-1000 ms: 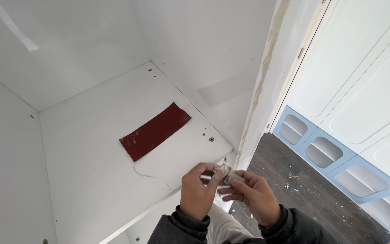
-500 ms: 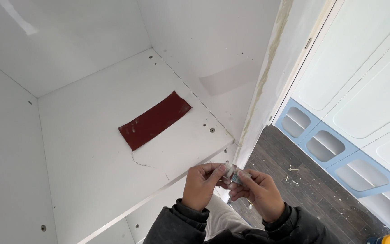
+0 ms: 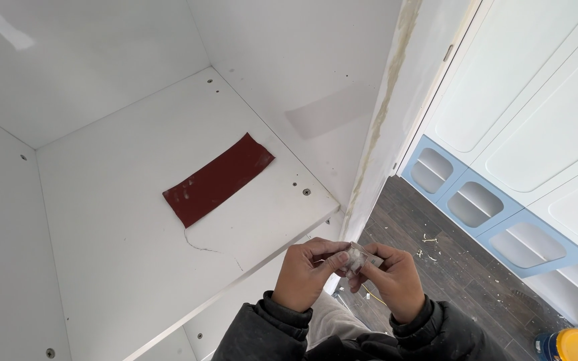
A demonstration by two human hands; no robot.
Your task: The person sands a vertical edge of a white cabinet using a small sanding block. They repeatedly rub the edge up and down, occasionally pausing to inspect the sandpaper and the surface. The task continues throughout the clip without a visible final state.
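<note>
Both of my hands meet just in front of the white shelf's front edge. My left hand and my right hand pinch a small pale grey piece between their fingertips; it looks like a little folded scrap or block, too small to tell which. A dark red rectangular sheet lies flat on the white shelf board, well above and left of my hands. I wear dark sleeves.
White cabinet walls enclose the shelf on the left, back and right. A dark wood floor with pale debris lies at the right, beside light blue drawer fronts and white doors. A yellow-lidded can stands at the bottom right corner.
The view has shifted slightly, so hands and shelf sit a bit lower in the picture. My fingers keep working the small piece; the red sheet has not moved.
</note>
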